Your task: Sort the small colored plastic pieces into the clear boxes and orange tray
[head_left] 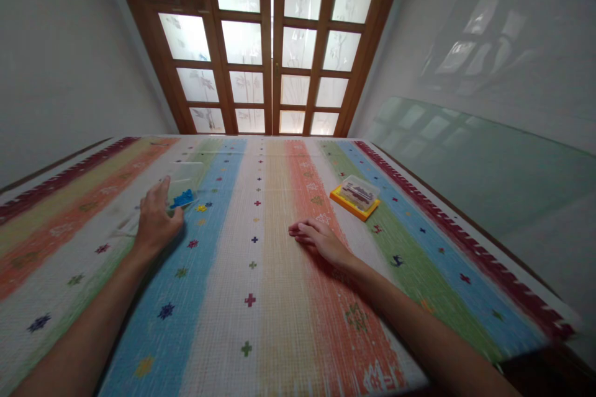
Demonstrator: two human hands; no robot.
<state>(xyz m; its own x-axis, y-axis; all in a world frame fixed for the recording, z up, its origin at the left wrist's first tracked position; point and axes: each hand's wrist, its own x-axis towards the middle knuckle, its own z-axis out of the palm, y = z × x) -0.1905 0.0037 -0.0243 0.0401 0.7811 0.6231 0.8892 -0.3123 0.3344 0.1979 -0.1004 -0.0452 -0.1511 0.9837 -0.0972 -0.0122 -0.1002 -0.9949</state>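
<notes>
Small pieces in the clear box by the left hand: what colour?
The pieces are blue, showing best in the head view.

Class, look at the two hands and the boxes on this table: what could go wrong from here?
The left hand is right by the clear plastic container, so a careless nudge might tip it and scatter the small blue pieces.

Spilled pieces could be hard to spot among the motifs printed on the multicoloured striped tablecloth.

A sweep of the right hand might knock the yellow-orange, clear-topped box.
</notes>
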